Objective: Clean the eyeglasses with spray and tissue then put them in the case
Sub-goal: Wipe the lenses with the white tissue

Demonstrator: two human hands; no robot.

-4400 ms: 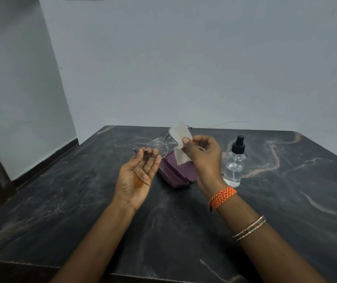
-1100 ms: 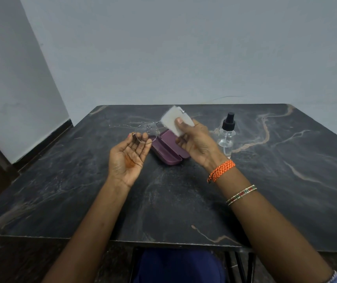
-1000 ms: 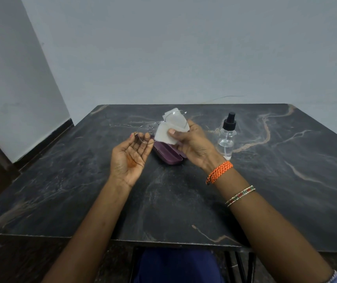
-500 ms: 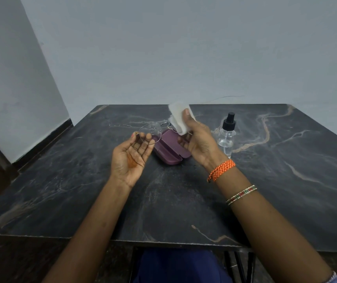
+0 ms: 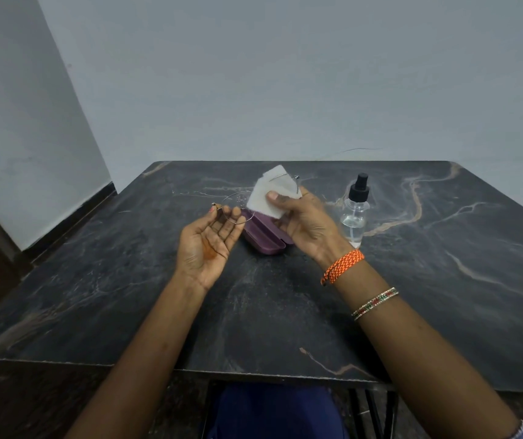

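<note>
1. We see a dark stone table (image 5: 165, 312), black-grey with pale and tan veins, square-cornered, running back to the grey wall.
2. Its near edge shows a thin light line; dark legs show under it at lower right.
3. A purple eyeglass case (image 5: 261, 237) lies open on the tabletop near the middle, long side angled toward the near right.
4. A clear spray bottle (image 5: 356, 213) with a black pump top stands upright on the table, to the right of the case and apart from it.
5. We note a little clear liquid in the bottle's base.
6. A tan vein curls across the surface just behind and right of the bottle.
</note>
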